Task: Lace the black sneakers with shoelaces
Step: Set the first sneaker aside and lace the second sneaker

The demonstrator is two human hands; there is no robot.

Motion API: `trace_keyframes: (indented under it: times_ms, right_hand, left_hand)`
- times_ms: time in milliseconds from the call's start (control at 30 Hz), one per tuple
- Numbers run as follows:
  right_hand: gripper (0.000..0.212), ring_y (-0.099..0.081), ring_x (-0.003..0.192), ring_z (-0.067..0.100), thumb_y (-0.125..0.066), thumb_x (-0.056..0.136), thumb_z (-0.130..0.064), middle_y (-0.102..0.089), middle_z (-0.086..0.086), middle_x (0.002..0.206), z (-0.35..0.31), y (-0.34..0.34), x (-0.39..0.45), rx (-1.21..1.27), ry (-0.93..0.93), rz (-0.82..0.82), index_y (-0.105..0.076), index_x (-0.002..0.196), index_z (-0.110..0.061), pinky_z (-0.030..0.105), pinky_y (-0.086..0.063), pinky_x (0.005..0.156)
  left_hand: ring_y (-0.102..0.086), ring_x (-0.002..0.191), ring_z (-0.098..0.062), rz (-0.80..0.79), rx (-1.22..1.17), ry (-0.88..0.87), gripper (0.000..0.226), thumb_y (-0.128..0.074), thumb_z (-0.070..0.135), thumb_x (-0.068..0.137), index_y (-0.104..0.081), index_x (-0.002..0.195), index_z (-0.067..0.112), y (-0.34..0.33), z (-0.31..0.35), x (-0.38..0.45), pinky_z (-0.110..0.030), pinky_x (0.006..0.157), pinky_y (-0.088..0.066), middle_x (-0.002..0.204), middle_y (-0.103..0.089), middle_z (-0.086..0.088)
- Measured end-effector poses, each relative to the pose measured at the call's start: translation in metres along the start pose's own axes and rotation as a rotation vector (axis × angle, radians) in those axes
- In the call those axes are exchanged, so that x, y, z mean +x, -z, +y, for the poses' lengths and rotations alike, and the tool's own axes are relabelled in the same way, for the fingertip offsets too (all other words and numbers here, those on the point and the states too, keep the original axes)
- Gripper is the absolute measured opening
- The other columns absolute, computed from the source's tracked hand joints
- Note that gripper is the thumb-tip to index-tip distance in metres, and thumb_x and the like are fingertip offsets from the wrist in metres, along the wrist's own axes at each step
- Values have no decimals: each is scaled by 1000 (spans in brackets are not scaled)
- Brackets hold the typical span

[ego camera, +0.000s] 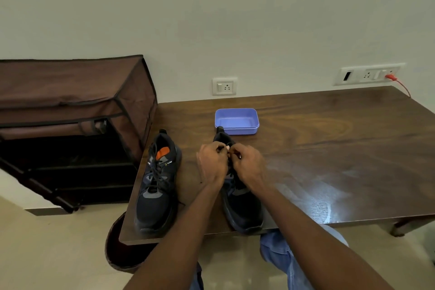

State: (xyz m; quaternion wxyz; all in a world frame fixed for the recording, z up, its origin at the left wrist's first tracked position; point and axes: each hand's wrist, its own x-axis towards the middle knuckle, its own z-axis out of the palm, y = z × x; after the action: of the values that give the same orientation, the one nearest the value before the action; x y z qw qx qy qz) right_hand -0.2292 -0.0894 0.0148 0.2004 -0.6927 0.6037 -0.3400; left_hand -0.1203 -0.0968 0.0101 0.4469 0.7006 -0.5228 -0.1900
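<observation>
Two black sneakers are standing on the dark wooden table (317, 148), toes toward the person at its near edge. The left sneaker (156, 186) is sitting near the table's left end, fully laced, its black lace crossing up to an orange tongue patch. The right sneaker (242, 205) is sitting near the middle of the table's near edge, well apart from the first.

Both hands are working over the upper part of the right sneaker. The left hand (211, 163) is curling its fingers and pinching a short length of black shoelace (221, 148) at the fingertips. The right hand (247, 165) is likewise curling its fingers; it is pinching another dark lace end (239, 156) between thumb and forefinger. The two sets of fingertips are almost touching above the shoe's collar. How far the lace is running through the eyelets cannot be told, the hands are covering them.

A blue plastic tub (236, 121) is lying open on the table just behind the right sneaker's heel. A brown fabric shoe rack (70, 106) is standing beside the table's left end. Two wall socket plates (224, 86) (369, 74) are showing behind the table, a red plug (390, 77) sitting in the right-hand one.
</observation>
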Motion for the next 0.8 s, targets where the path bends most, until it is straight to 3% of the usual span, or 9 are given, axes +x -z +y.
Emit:
trace_keyframes:
  times_ms: [100,167,300,367,433,533,600,700,800]
  right_hand:
    - [12,-60,74,16,-60,90,-9,-71,-1,82,0,3,2,102,-79,29,-70,92,-16,31,-47,66]
    - [13,-62,74,16,-60,89,-8,-71,-2,82,1,4,3,132,-111,42,-69,89,-17,32,-48,67]
    - [15,-62,73,12,-63,86,-5,-71,-4,79,1,4,5,193,-162,48,-68,84,-18,29,-47,65]
    - [17,-61,70,9,-63,84,1,-69,-2,77,1,5,6,268,-178,45,-67,80,-15,25,-46,63]
    - [17,-58,65,2,-62,84,4,-68,-1,75,2,6,7,317,-187,31,-66,80,-12,18,-44,60]
    - [12,-58,72,3,-62,84,0,-66,-3,79,2,6,4,297,-161,31,-67,83,-10,21,-43,66]
    - [5,-57,84,15,-65,85,-12,-63,0,86,2,3,2,231,-80,107,-68,82,-10,28,-43,73]
    - [35,-53,76,15,-62,89,-47,-58,-6,75,0,5,-1,116,-45,54,-62,71,-17,34,-40,72]
    - [29,-55,69,16,-62,91,-34,-58,-6,66,4,8,-3,27,-76,-59,-55,67,-19,40,-44,76]
  left_hand:
    - [-62,82,-19,-260,115,-155,18,-61,14,91,-78,88,17,6,-5,15,-37,72,-51,82,-73,-2]
    - [-57,78,-26,-418,197,-266,27,-55,12,91,-71,72,23,9,-9,25,-37,65,-44,73,-66,-2]
    - [-39,56,-12,-493,212,-319,51,-57,12,94,-38,50,28,19,-7,37,-33,64,-30,53,-42,10]
    - [-33,49,-10,-520,131,-189,57,-57,15,98,-31,48,23,23,2,35,-32,67,-27,47,-36,9]
    - [-43,56,-9,-596,-6,68,49,-55,22,101,-45,53,19,25,6,30,-33,71,-31,54,-49,4]
    - [-63,79,-16,-598,-301,364,27,-55,26,102,-70,90,8,23,10,20,-21,65,-47,86,-70,-5]
    - [-61,74,-11,-518,-415,425,20,-57,22,101,-70,96,7,22,13,17,-12,52,-46,83,-69,-2]
    - [-62,73,-10,-485,-436,439,18,-59,23,99,-70,96,8,20,12,17,-14,50,-45,82,-68,0]
    - [-63,73,-13,-489,-428,438,24,-60,25,99,-72,99,3,21,10,17,-15,52,-46,83,-70,-3]
